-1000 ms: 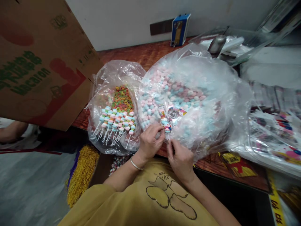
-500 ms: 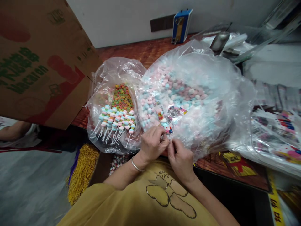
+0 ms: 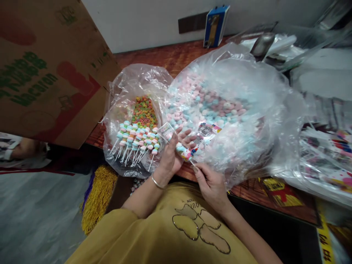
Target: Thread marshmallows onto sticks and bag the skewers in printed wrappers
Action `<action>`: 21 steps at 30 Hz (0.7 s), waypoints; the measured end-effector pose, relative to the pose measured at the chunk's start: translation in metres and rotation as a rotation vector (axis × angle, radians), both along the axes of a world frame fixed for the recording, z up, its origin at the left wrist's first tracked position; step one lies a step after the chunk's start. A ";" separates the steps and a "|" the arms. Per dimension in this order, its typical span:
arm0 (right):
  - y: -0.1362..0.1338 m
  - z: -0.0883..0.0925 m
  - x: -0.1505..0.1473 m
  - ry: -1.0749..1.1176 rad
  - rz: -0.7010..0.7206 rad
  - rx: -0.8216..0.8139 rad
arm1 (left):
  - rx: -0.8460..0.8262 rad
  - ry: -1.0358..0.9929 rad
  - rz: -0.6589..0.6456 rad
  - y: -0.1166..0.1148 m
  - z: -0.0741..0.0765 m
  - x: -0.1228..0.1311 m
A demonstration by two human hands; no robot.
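My left hand (image 3: 172, 156) is open, palm up and fingers spread. Across its palm lies a marshmallow skewer (image 3: 180, 148) in a printed clear wrapper, its upper end jutting out past the thumb. The thumb and fingertips of my right hand (image 3: 210, 181) are closed on the skewer's white stick (image 3: 193, 162). Just beyond my hands, a printed wrapper (image 3: 207, 132) rests on a large clear bag of pink, blue and white marshmallows (image 3: 217, 106). Left of my left hand, several unwrapped marshmallow skewers (image 3: 137, 139) sit in a row on another clear bag.
Small coloured candy rings (image 3: 144, 112) lie behind the skewers. A cardboard box (image 3: 55, 73) stands at left, a person's arm (image 3: 23, 148) below it. More printed wrappers (image 3: 327, 157) are stacked at right. A blue device (image 3: 216, 27) stands by the wall. Yellow fringe (image 3: 100, 198) hangs below the table.
My left hand has let go near the stick and opened under the wrapped skewer, which has tilted further left. My right hand has kept hold of the stick end.
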State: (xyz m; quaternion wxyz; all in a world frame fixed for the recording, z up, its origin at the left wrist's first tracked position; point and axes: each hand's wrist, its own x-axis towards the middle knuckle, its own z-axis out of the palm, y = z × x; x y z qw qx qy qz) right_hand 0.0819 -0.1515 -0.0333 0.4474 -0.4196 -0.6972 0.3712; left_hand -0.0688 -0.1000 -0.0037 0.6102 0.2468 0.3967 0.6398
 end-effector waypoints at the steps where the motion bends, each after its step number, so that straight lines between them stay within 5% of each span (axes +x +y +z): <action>1: -0.001 -0.001 -0.002 -0.008 0.009 -0.002 | -0.014 -0.091 -0.032 0.006 0.004 0.000; 6: -0.006 -0.008 -0.009 -0.159 -0.052 0.067 | -0.081 -0.267 -0.021 0.009 0.011 0.016; 21: -0.003 -0.013 -0.009 -0.244 -0.125 0.076 | -0.161 -0.155 0.013 0.001 -0.002 0.022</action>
